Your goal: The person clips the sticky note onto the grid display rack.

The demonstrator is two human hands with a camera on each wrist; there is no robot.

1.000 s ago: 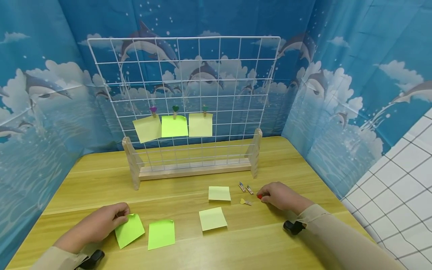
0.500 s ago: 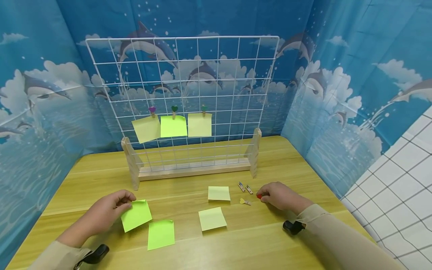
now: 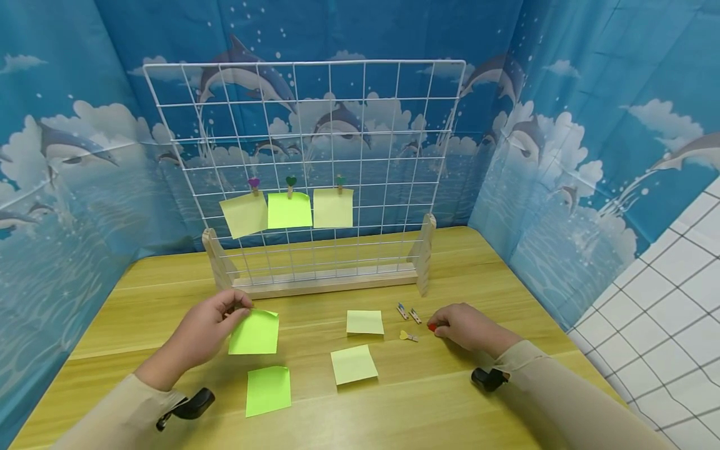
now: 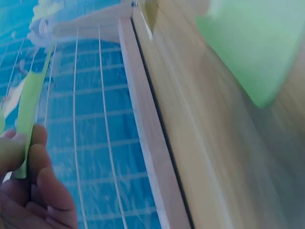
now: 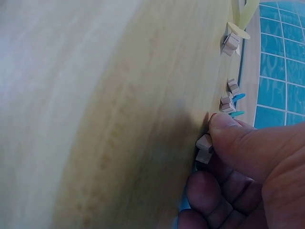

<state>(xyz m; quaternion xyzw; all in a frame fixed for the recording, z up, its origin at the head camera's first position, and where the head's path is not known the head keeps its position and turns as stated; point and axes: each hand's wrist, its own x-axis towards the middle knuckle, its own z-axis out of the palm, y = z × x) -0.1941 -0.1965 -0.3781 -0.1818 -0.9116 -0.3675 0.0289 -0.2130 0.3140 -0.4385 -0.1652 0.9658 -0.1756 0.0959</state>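
Observation:
My left hand (image 3: 205, 328) pinches a bright green sticky note (image 3: 255, 332) by its upper left corner, raised over the table. In the left wrist view the note (image 4: 31, 98) shows edge-on between thumb and fingers. My right hand (image 3: 469, 326) pinches a small wooden clothespin (image 5: 204, 149) with a red top (image 3: 432, 327), low at the table on the right. Left of that hand lie a yellow heart clothespin (image 3: 409, 336) and two clothespins with bluish tops (image 3: 409, 313). Another green note (image 3: 269, 391) lies in front of the left hand.
A white wire grid (image 3: 382, 150) stands in a wooden base (image 3: 326, 282) at the back. Three notes hang on it, among them a green note (image 3: 289, 210), each under a heart clothespin. Two pale yellow notes, one behind the other (image 3: 354, 364), lie mid-table. Dolphin curtains (image 3: 557, 94) surround the table.
My left hand has lifted the green note and carried it forward and to the right, toward the grid's base. The right hand stays in place with the red clothespin.

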